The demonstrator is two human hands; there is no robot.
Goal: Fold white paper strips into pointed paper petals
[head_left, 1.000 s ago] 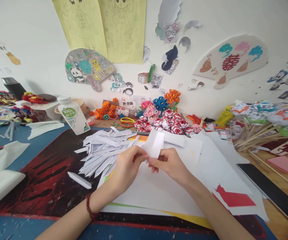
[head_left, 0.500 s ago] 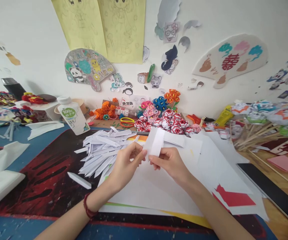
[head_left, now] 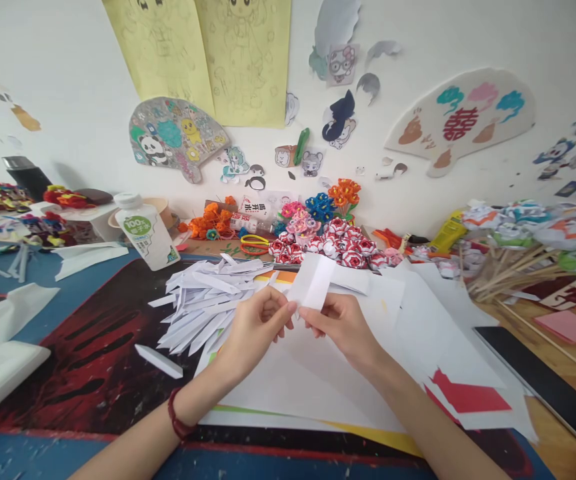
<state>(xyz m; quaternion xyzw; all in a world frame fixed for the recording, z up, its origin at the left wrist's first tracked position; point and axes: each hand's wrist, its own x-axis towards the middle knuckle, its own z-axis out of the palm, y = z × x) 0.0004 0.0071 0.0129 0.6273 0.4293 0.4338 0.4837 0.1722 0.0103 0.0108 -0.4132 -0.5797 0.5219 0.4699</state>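
Observation:
Both hands pinch a small white strip of paper point(head_left: 313, 280) by its lower end, holding it above the white sheets point(head_left: 308, 387). A lengthwise crease runs up the strip, and its far end stands up toward the wall. My left hand point(head_left: 261, 320) grips its lower left corner between thumb and fingers. On the lower right, my right hand point(head_left: 341, 323) has its thumb in front and curled fingers behind. Left of the hands lies a heap of folded white paper strips point(head_left: 203, 300). One separate folded strip point(head_left: 159, 361) rests on the dark red-and-black mat point(head_left: 98, 360).
A white bottle point(head_left: 147, 233) stands at the back left. Red-and-white paper flowers point(head_left: 338, 241) line the wall. To the right are a black phone point(head_left: 543, 383), red paper scraps point(head_left: 468, 393) and wooden sticks point(head_left: 501, 277). A white case point(head_left: 3, 377) sits at far left.
The strip has tilted slightly to the right and its creased panel looks a little wider. Both hands have stayed in nearly the same place, still pinching it.

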